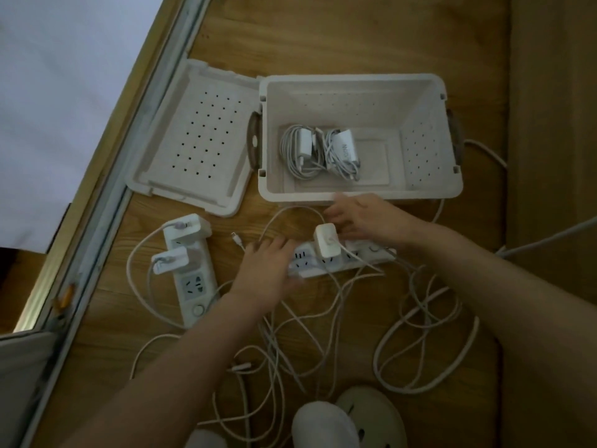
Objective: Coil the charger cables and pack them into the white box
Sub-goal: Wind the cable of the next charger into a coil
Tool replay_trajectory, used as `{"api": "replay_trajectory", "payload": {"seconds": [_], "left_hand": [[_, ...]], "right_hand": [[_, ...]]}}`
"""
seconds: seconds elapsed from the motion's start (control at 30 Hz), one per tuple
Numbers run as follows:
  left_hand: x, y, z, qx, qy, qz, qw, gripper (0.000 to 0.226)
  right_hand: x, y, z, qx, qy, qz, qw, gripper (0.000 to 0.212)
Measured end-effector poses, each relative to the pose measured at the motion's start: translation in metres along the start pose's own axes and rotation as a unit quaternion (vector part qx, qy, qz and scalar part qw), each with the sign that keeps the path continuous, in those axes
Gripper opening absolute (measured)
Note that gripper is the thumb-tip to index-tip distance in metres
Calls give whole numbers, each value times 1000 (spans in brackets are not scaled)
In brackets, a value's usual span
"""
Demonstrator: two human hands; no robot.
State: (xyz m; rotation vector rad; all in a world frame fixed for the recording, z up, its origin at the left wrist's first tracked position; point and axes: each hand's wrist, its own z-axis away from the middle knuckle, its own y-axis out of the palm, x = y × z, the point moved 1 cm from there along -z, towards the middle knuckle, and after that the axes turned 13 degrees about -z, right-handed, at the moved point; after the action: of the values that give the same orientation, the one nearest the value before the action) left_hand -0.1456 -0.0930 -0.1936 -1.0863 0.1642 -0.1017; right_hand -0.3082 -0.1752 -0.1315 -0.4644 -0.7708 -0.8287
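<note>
The white box stands open on the wooden floor, with two coiled chargers lying inside at its left. In front of it lies a white power strip with a white charger plug standing in it. My left hand presses flat on the strip's left end. My right hand hovers just right of the plug, fingers spread and touching or nearly touching it. A loose cable end lies left of the strip. Tangled white cables spread toward me.
The box's perforated lid lies to its left. A second power strip with two chargers plugged in lies at the left. A metal door track runs diagonally on the left. My slippered feet are at the bottom.
</note>
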Motion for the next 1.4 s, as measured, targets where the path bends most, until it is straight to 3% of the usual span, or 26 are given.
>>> {"api": "replay_trajectory", "payload": {"seconds": [0.07, 0.2, 0.27, 0.43, 0.6, 0.7, 0.8, 1.23, 1.3, 1.4], "left_hand": [[2, 1, 1, -2, -5, 46, 999, 59], [-2, 4, 1, -19, -27, 36, 999, 59], [-6, 3, 1, -28, -28, 15, 999, 56], [-7, -1, -3, -16, -22, 51, 998, 58], [-7, -4, -4, -17, -32, 69, 997, 54], [-7, -4, -4, -13, -38, 70, 997, 54], [-8, -3, -3, -22, -43, 63, 997, 53], [-13, -5, -1, -22, -50, 38, 998, 47], [-13, -8, -2, -16, -52, 36, 998, 48], [-12, -9, -3, -2, -58, 32, 998, 49]], "right_hand": [[-12, -7, -1, 5, -18, -26, 1000, 28], [-30, -4, -12, 75, -88, 157, 981, 61], [-37, 1, -18, 70, -109, 237, 963, 70], [-41, 5, -16, 36, -177, 299, 937, 59], [-16, 12, -31, 106, -152, 515, 837, 53], [-17, 11, -40, 134, -121, 467, 866, 56], [-28, 11, -36, 86, -131, 413, 897, 53], [-28, 13, -24, 74, -170, 432, 882, 51], [-19, 8, -12, 53, -203, 391, 896, 54], [-4, -6, 4, 32, -228, 402, 886, 58]]}}
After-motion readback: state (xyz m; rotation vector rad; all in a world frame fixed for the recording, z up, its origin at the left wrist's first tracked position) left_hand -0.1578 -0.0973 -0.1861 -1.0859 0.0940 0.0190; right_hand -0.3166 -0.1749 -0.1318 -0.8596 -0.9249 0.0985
